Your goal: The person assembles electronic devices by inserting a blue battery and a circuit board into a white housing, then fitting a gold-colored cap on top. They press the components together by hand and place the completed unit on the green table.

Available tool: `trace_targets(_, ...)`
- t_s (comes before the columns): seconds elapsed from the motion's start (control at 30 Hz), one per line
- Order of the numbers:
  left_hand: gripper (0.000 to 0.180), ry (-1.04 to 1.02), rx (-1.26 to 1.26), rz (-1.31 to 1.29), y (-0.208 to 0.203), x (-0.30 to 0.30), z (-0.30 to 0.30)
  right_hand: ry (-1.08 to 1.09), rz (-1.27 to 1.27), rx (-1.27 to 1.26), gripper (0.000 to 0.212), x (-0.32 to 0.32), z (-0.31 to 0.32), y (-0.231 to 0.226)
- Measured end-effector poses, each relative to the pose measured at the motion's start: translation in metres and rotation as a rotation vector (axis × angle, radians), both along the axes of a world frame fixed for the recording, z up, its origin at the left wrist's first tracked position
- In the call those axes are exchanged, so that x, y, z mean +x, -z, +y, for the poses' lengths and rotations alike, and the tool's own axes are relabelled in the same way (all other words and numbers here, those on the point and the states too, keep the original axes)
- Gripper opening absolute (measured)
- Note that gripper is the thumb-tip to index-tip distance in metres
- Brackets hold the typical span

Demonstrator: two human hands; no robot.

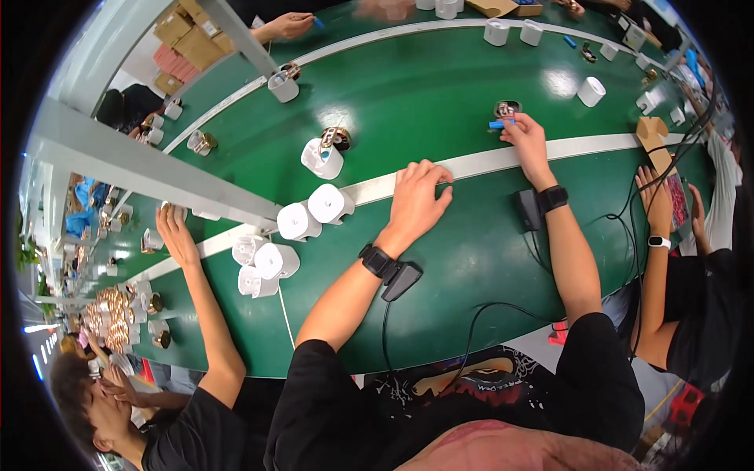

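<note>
My right hand [528,145] reaches over the white divider strip, its thumb and fingers closed on a small blue cylinder [496,125] that looks like a battery. Right behind the fingertips is a round gold-and-black part [508,107] on the green surface; whether the two are joined cannot be made out. My left hand [419,198] hovers at or rests on the strip, palm down, fingers loosely bent and thumb apart, holding nothing. Left of it stand two white plastic housings [331,204], and beyond the strip a white housing [322,159] leans against another gold-and-black part [336,139].
More white housings [276,261] cluster at the left on the near table [471,259]. A grey metal post [173,165] crosses the left side. Co-workers' hands reach in at left [177,234] and right [657,200]. Black cables [503,306] run from my wrist devices.
</note>
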State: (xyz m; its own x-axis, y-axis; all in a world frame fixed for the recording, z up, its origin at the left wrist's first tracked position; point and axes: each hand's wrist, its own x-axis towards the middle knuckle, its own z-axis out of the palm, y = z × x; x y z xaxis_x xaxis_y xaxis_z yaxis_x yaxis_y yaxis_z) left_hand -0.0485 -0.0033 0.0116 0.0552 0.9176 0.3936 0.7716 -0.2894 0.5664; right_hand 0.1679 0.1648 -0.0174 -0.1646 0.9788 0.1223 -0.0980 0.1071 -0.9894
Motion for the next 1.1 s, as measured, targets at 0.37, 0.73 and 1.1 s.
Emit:
trace_targets(0.37, 0.041, -0.325, 0.111, 0.565, -0.099, -0.038, -0.057, -0.013, -0.119, 0.077, 0.018, 0.003, -0.003, -0.004)
trace_targets(0.73, 0.076, -0.309, -0.314, 0.189, -0.11, -0.065, -0.055, -0.178, 0.918, -0.494, 0.025, 0.019, -0.004, -0.014)
trace_targets(1.1, 0.072, -0.172, 0.055, -0.368, -0.016, -0.016, -0.01, -0.388, 0.615, -0.145, 0.018, -0.037, -0.068, -0.051)
